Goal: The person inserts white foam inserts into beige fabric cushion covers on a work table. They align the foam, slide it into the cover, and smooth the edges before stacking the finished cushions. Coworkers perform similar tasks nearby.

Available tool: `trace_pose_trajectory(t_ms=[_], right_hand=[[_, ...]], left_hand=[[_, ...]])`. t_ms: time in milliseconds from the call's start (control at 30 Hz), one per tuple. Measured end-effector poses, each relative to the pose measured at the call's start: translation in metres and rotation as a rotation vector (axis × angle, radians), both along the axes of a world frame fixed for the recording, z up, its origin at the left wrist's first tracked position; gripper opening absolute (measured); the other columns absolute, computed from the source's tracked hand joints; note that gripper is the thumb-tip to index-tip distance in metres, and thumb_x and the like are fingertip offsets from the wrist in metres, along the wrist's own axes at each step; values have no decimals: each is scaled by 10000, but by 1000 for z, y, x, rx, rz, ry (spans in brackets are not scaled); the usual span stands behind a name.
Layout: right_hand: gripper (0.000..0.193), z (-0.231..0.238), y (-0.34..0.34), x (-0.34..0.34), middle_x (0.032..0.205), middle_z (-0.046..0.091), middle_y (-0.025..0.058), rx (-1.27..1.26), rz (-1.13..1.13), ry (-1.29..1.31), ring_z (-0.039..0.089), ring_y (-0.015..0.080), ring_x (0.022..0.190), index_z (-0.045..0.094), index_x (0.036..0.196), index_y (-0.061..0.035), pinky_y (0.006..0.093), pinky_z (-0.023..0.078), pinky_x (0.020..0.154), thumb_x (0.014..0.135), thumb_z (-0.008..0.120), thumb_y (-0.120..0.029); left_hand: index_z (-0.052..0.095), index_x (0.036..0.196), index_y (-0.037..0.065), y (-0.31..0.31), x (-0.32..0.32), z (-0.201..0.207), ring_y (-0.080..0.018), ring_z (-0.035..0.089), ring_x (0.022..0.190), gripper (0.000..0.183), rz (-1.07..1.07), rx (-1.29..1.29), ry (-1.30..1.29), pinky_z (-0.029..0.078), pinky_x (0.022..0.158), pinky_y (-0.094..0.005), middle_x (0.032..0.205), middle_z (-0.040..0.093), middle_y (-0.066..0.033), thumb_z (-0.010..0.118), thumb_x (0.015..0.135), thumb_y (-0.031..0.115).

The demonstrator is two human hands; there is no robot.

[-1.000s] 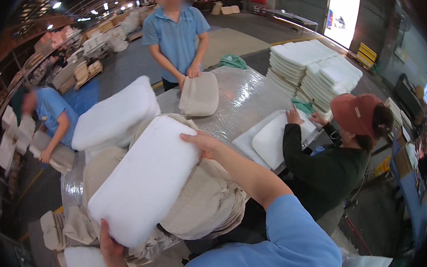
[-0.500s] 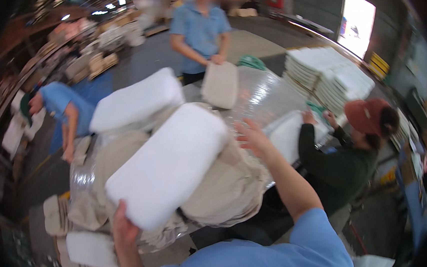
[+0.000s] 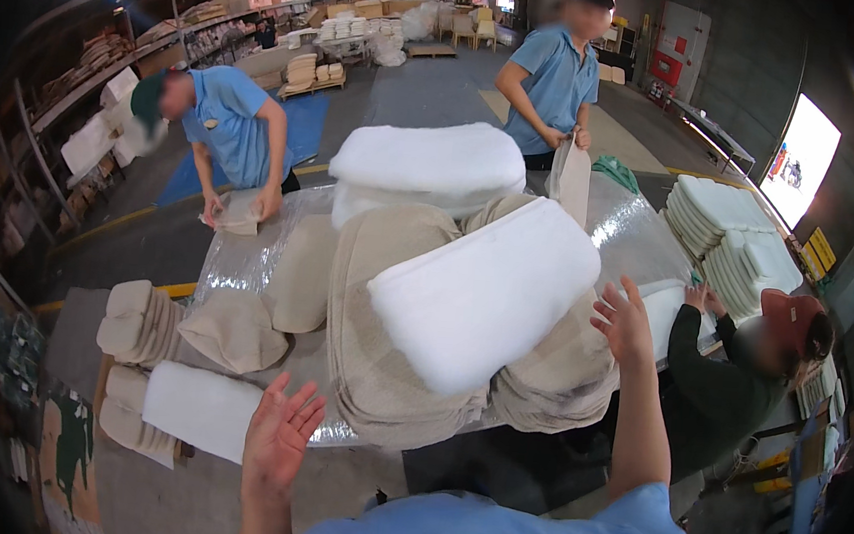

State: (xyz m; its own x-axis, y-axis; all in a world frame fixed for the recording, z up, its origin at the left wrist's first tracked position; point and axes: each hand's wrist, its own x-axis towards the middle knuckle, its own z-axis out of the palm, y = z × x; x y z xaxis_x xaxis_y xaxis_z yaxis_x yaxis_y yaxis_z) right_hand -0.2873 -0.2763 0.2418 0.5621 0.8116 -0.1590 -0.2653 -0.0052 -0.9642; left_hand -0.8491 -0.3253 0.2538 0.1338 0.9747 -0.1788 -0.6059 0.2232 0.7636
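Note:
A white padded cushion (image 3: 486, 287) lies tilted across stacks of beige fabric covers (image 3: 382, 334) on the table. My left hand (image 3: 278, 436) is raised near the table's front edge, fingers spread, holding nothing. Just right of the cushion is my right hand (image 3: 625, 323), its fingers apart and also without anything in them. Behind the stacks rest more white cushions (image 3: 425, 161), piled up. Left of the stacks, a loose beige cover (image 3: 233, 330) sits on the plastic-covered table.
Co-workers stand around the table: one far left (image 3: 232, 136), one at the far side (image 3: 552, 76), one at right (image 3: 740, 362). A white cushion (image 3: 200, 410) and folded beige covers (image 3: 140, 320) lie at left. Stacked white pads (image 3: 731, 231) stand at far right.
My left hand has let go of the white cushion, which now rests on the beige stacks. Both hands are off it. The view has tilted up, showing more of the room.

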Motion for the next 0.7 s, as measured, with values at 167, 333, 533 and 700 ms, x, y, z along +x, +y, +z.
trace_pose_trajectory(t_ms=[167,333,533,700], right_hand=[[829,-16,52,20,1343,629,157,-218,-93,-2,614,286,1137,358,1653,-103,470,540,935,992,761,-400],[542,-29,97,43,1291,706,137,-183,149,182,718,314,1135,605,1393,-33,549,609,946,997,764,-366],[568,-29,97,39,1344,707,158,-50,65,299,719,313,1185,587,1427,-25,569,596,963,946,830,-206],[686,4,84,39,1428,656,127,-21,101,294,658,305,1293,496,1530,-84,534,536,1068,941,831,-190]], left_hand=[[364,1606,20,36,56,5,-376,610,1333,637,-209,6,77,497,1159,-477,1510,542,-270,652,1085,249],[428,1577,19,103,136,-19,-330,584,1369,609,-342,-130,33,478,1172,-507,1532,552,-181,689,1059,206],[430,1573,-3,115,175,-13,-339,571,1384,639,-313,-98,130,482,1160,-541,1542,548,-171,720,1021,136],[383,1607,-2,122,164,-16,-354,564,1392,680,-297,-64,119,486,1152,-557,1565,522,-191,702,1028,162]])
